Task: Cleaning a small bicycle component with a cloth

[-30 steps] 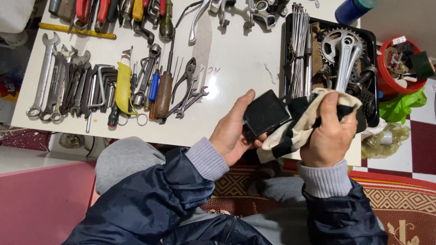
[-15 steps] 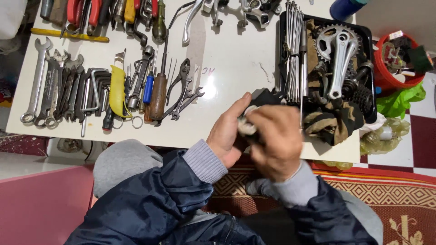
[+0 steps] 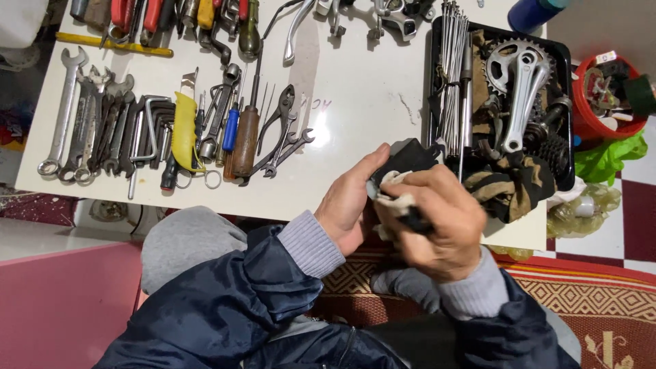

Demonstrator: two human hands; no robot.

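Note:
My left hand (image 3: 352,201) grips a flat black square part (image 3: 408,156) by its near edge, at the front edge of the white table (image 3: 348,89). My right hand (image 3: 437,222) lies over that part, fingers closed on a cream and black rag (image 3: 394,198) pressed against its face. Most of the black part is hidden under my right hand. The rag's long end (image 3: 509,188) trails to the right over the corner of the black tray.
A black tray (image 3: 566,61) holds a chainring with crank arm (image 3: 521,85), spokes (image 3: 451,75) and cogs. Wrenches (image 3: 89,126), hex keys, screwdrivers and pliers (image 3: 280,130) lie in rows on the left. A red tub (image 3: 605,96) and green bag (image 3: 608,157) sit at right.
My right hand has swung left from the tray's edge onto the black part, bringing the rag over its face. The left hand has kept its hold.

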